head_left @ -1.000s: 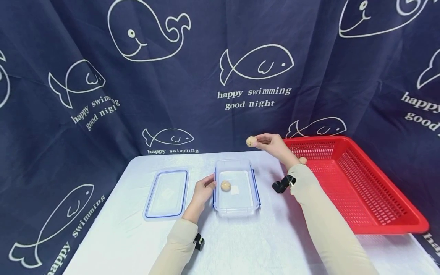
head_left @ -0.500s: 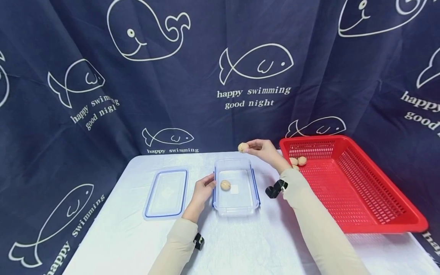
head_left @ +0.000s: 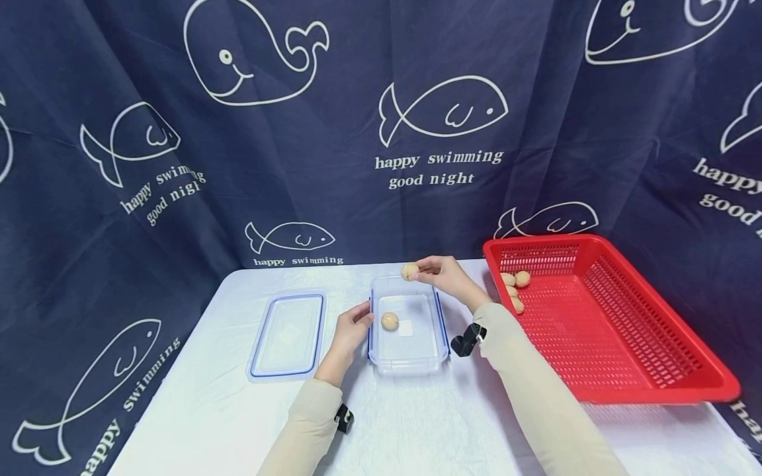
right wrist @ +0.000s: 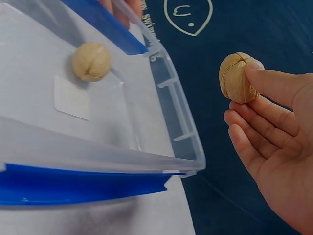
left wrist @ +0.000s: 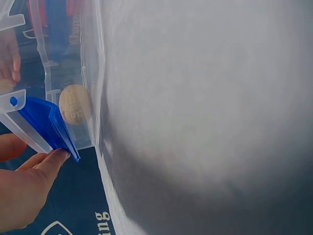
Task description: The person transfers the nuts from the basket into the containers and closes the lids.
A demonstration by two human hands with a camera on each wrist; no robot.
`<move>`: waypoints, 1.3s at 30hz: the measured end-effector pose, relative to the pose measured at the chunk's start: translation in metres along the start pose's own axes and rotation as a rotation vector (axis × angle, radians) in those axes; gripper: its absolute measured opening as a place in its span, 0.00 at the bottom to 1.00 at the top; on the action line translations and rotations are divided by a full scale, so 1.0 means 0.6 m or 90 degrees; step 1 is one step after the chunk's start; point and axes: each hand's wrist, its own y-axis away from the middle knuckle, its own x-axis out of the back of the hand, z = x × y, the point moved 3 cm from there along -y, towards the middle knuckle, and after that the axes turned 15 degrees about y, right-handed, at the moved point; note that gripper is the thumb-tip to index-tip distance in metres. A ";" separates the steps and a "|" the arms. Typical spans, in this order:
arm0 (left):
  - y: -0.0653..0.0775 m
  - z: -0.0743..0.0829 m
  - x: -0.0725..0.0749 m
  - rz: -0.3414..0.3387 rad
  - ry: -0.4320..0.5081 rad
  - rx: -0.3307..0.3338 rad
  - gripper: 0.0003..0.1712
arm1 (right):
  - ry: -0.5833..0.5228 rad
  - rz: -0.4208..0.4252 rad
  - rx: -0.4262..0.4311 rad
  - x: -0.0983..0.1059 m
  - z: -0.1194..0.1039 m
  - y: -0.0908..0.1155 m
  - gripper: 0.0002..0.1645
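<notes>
A walnut (head_left: pixel 409 272) is pinched between the thumb and fingers of my right hand (head_left: pixel 446 277), above the far end of a clear plastic food container (head_left: pixel 411 364). The right wrist view shows that walnut held just beyond the container's rim. Another walnut (head_left: pixel 389 321) lies inside, towards the left wall, beside a small white square (head_left: pixel 405 328). My left hand (head_left: pixel 351 328) rests against the container's left side. Its fingertips touch the lowered blue locking flap (left wrist: pixel 49 122) in the left wrist view, with the fingers fairly straight.
A clear lid (head_left: pixel 288 336) with a blue seal lies flat to the left on the white-covered table (head_left: pixel 196 403). At the right stands a red perforated basket (head_left: pixel 625 317), with several walnuts (head_left: pixel 522 279) along its left wall. A dark blue curtain (head_left: pixel 357 132) hangs behind.
My right hand has moved left and down with its walnut, from near the basket to above the container. More walnuts in the basket show now. My left hand stays in place.
</notes>
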 end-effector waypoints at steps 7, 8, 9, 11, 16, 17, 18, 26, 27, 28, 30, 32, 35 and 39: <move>-0.002 -0.001 0.000 0.003 -0.001 0.021 0.23 | 0.006 -0.018 0.013 -0.024 -0.002 0.008 0.22; -0.002 0.000 0.000 0.003 -0.002 0.021 0.23 | 0.008 -0.020 0.015 -0.029 -0.001 0.009 0.21; -0.002 0.000 0.000 0.004 0.000 0.020 0.23 | 0.010 -0.022 0.020 -0.033 -0.001 0.009 0.21; -0.002 -0.001 0.000 0.005 0.002 0.021 0.23 | 0.011 -0.027 0.025 -0.041 -0.001 0.010 0.20; -0.004 -0.002 0.000 0.008 -0.001 0.021 0.23 | 0.005 -0.033 0.052 -0.058 -0.001 0.013 0.19; -0.004 -0.002 -0.001 0.007 -0.003 0.018 0.23 | 0.004 -0.033 0.061 -0.060 -0.002 0.013 0.19; -0.004 -0.002 -0.001 0.006 -0.004 0.015 0.23 | 0.002 -0.033 0.068 -0.063 -0.002 0.014 0.19; -0.007 -0.004 -0.001 0.001 0.002 0.008 0.23 | 0.028 -0.033 0.073 -0.078 0.001 0.012 0.17; -0.007 -0.005 -0.002 0.001 0.002 0.007 0.23 | 0.031 -0.031 0.070 -0.079 0.001 0.011 0.16; -0.007 -0.005 -0.002 0.001 0.001 0.007 0.23 | 0.035 -0.030 0.066 -0.080 0.002 0.011 0.16; -0.007 -0.005 -0.002 0.003 0.001 0.009 0.22 | 0.042 -0.028 0.060 -0.082 0.002 0.010 0.16; -0.006 -0.004 -0.003 0.001 -0.001 0.006 0.22 | 0.048 -0.026 0.058 -0.084 0.003 0.009 0.16; -0.005 -0.003 -0.003 0.001 0.002 0.008 0.23 | 0.059 -0.025 0.059 -0.086 0.003 0.007 0.15; -0.005 -0.001 -0.002 0.000 0.000 0.008 0.23 | 0.063 -0.026 0.049 -0.086 0.003 0.006 0.17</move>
